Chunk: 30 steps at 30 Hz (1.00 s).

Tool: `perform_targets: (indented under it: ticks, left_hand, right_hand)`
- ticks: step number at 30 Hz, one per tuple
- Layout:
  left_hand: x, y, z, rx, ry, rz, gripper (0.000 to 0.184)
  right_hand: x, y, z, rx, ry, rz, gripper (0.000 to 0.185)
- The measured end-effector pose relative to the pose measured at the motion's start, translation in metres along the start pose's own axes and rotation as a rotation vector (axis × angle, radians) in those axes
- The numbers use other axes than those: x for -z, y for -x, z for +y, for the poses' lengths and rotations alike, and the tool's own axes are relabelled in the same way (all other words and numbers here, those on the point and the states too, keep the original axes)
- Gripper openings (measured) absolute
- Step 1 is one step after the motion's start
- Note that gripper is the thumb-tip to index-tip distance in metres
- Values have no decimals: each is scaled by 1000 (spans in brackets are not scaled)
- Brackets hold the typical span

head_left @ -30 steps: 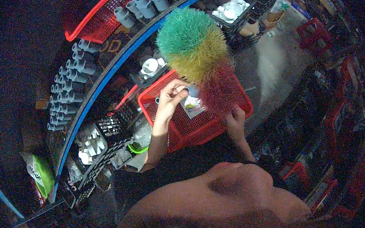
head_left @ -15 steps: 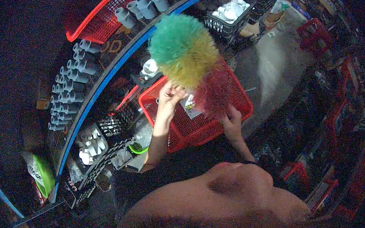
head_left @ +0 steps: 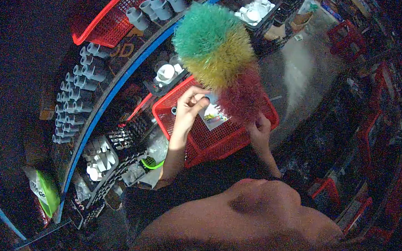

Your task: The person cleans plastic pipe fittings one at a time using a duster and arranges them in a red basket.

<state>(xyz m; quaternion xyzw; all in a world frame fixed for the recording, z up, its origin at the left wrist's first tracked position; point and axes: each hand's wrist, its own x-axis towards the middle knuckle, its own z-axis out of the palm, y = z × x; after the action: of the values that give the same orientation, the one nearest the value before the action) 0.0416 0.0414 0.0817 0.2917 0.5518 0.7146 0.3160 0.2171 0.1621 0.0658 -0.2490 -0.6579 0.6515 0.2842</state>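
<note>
A fluffy duster, banded green, yellow and dark red, slants above a red plastic basket. My right hand is closed at its red lower end; the handle is hidden. Just below the yellow band, my left hand has its thumb and fingers curled together in a pinch, and what lies between them is too small to make out. Beside the left thumb a pale printed card shows over the basket; whether it hangs from the duster or lies inside, I cannot tell.
Grey pipe fittings stand in rows on the blue-edged counter at left, with another red basket behind. Black crates of white fittings stand at the back, more white parts lower left. A green-and-white packet hangs at left.
The duster has shifted a little right and away from me, and its fibres look sharper. My left hand has drawn its fingers in below it, uncovering more of the card.
</note>
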Motion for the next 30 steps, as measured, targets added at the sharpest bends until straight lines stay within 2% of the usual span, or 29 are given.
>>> perform_targets:
  ticks: [2, 3, 5, 7, 9, 11, 13, 20, 22, 24, 25, 27, 29, 30]
  left_hand:
    - [3, 0, -4, -16, 7, 163, 15]
    - [4, -1, -5, -17, 6, 162, 15]
    - [7, -2, -7, -24, 362, 263, 14]
    - [8, 3, -5, -13, 329, 233, 15]
    - [3, 5, -1, 68, 50, 101, 16]
    - [7, 3, -10, 39, 102, 56, 17]
    - [10, 1, -7, -30, -54, -33, 17]
    - [1, 2, -5, 36, -73, 24, 18]
    - [1, 2, -4, 42, 103, 253, 19]
    - [4, 0, -5, 17, 200, 266, 19]
    - [6, -1, -5, -7, 298, 280, 20]
    - [8, 1, -8, -16, 220, 239, 17]
    - [10, 3, -13, 43, 27, 135, 17]
    - [7, 3, -8, 44, 70, 68, 17]
  right_hand:
    - [2, 1, 13, 24, -10, -86, 27]
    - [1, 2, 14, 26, -10, -85, 27]
    - [-1, 5, 16, -4, 68, -58, 29]
    - [-2, 3, 8, -8, 47, -67, 29]
    - [-3, 2, -1, -14, 30, -77, 29]
    - [-3, 1, -6, -42, 1, -37, 30]
    - [1, 0, 5, -49, 3, -35, 30]
    - [-4, -1, -2, -12, 25, -5, 31]
    - [-5, 0, 18, 19, 40, -27, 30]
    - [-5, 1, 21, 52, 57, -48, 30]
    - [-5, 3, 14, -20, 111, -77, 29]
    - [-5, 4, 16, -92, 165, -105, 28]
    - [-4, 4, 32, 73, 167, -7, 28]
    - [-2, 2, 24, 73, 168, -8, 28]
